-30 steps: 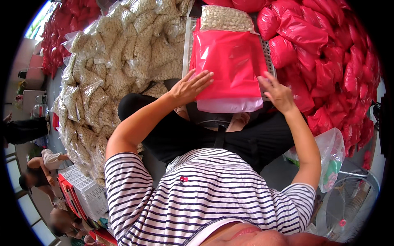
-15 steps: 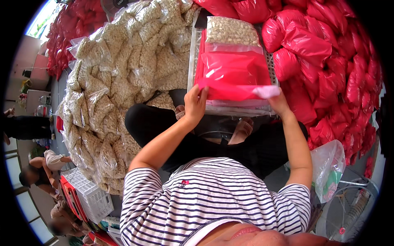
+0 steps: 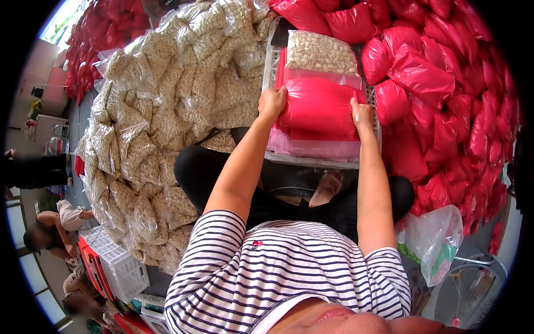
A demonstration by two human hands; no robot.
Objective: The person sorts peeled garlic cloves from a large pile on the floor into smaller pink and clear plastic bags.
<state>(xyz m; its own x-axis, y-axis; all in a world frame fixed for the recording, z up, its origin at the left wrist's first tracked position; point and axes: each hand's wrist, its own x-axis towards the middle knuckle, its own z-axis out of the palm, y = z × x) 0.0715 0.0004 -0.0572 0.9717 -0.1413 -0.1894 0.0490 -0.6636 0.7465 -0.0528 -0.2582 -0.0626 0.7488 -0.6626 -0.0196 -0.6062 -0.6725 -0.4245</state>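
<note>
My left hand [image 3: 272, 103] is closed on the left edge of a red plastic bag [image 3: 318, 108], which lies smooth and taut between my two hands. At its right edge my right hand [image 3: 363, 115] grips it too, thumb on top. Just beyond it lies a clear bag of pale beans or nuts [image 3: 324, 54], flat and partly overlapped by the red plastic. Underneath is a stack of flat pink plastic bags [image 3: 314, 146], showing at the near end. All of this rests on a white perforated crate [image 3: 377, 133] in front of my crossed legs.
A large heap of clear bags with pale contents [image 3: 167, 111] rises on the left. Filled red bags [image 3: 423, 78] pile up on the right. A clear plastic bag [image 3: 436, 239] hangs near a fan [image 3: 467, 295] at lower right. White crates [image 3: 119, 267] and other people are at lower left.
Both hands have moved away from me to the sides of the red bag. Its near edge, earlier stretched toward me, has shifted back, uncovering the pink stack at the near end.
</note>
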